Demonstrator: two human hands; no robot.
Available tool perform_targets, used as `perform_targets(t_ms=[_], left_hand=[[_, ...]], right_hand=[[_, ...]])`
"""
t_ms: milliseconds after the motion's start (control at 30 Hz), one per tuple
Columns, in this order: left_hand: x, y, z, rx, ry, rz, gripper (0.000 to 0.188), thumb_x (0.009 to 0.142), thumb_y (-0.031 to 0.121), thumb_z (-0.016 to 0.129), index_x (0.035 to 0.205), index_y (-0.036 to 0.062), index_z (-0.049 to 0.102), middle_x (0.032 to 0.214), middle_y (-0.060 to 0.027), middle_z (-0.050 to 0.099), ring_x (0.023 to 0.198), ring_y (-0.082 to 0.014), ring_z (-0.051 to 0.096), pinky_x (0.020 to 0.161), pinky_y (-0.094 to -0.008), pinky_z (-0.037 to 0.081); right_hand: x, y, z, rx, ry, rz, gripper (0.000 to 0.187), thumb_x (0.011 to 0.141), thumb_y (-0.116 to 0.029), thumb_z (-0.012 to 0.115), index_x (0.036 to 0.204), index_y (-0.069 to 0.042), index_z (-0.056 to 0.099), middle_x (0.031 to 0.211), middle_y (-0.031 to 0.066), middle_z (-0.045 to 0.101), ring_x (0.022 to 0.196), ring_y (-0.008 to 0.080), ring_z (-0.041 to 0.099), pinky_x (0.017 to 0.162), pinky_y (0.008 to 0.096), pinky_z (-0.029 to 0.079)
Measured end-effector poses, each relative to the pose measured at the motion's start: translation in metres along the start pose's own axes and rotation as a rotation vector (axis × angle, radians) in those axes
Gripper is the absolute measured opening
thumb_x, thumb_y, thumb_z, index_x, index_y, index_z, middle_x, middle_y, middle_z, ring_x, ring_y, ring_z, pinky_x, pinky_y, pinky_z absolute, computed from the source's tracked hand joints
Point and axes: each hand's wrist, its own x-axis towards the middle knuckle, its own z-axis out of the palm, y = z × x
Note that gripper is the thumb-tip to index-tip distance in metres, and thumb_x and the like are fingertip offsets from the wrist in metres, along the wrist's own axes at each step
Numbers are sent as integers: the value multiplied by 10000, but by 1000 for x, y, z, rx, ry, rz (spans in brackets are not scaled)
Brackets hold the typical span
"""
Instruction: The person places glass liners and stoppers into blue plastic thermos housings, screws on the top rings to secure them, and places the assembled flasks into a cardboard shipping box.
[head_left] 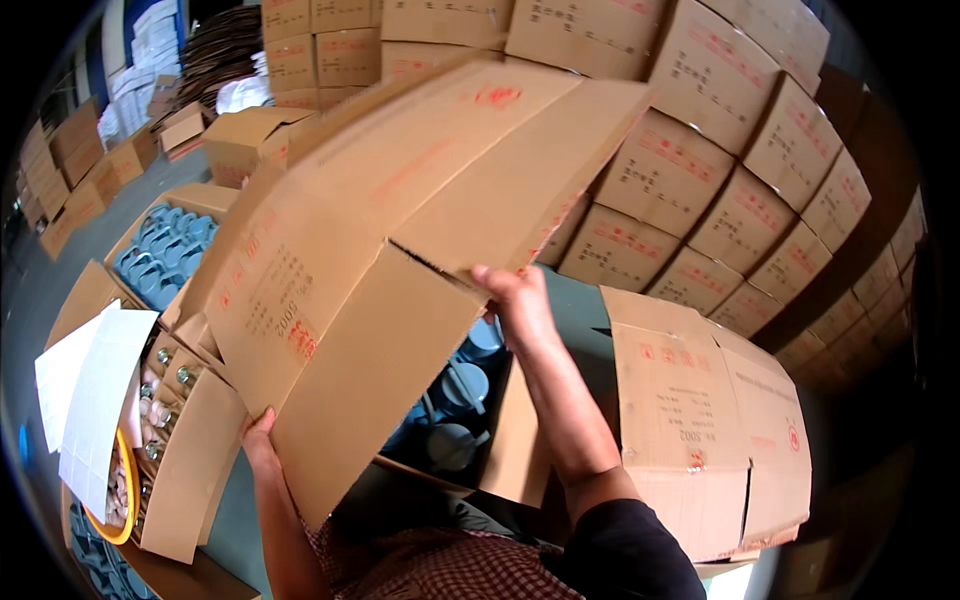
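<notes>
A large cardboard box [330, 270] with red and dark print hangs tilted in front of me, partly unfolded, its flaps spread. My left hand [262, 440] grips its lower left edge, the fingers mostly behind the cardboard. Farther up on the right side, my right hand [518, 300] is closed on a flap edge, thumb on the near face. Beneath the raised box stands an open carton with blue plastic lidded pieces [460, 390]; the raised cardboard covers part of them.
Flattened cartons [700, 430] lie at the right. On the left are a carton of blue pieces [165, 255], a carton with glass bottles [185, 375], white sheets [95, 400] and a yellow-rimmed tub [128, 490]. Stacked sealed cartons [660, 170] form a wall behind.
</notes>
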Motion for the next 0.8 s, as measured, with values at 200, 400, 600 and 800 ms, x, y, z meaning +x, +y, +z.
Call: perform_targets(t_ms=[200,400,600,800], left_hand=[[-36,3,97,1,-383,68,404,763,-59,552,1165,-41,519,1101,-128,602,973,-236,593,864,-325,465],[-129,-22,231,134,-916,-28,407,724,-5,664,1104,-25,519,987,-119,635,826,-184,625,747,-303,513],[-146,-33,245,637,-1500,-294,423,811,60,617,1220,-2,529,946,-127,668,703,-165,667,576,-231,510],[-63,-92,177,566,-971,-354,369,844,123,585,1183,-13,538,906,-139,657,639,-174,650,523,-232,494]], right_hand=[[-112,-88,-59,-91,540,-225,240,728,-190,653,857,6,603,709,47,606,554,124,539,436,252,379],[-225,-115,-253,-1,516,-432,300,873,-266,501,970,2,594,917,105,625,809,187,586,740,320,464],[-401,-118,-444,-140,1054,-48,519,795,-379,607,1175,-29,560,1058,101,597,1017,240,554,907,349,423],[-609,-92,-548,-19,1549,583,377,758,-416,692,891,-84,572,750,83,634,274,160,331,290,312,340]])
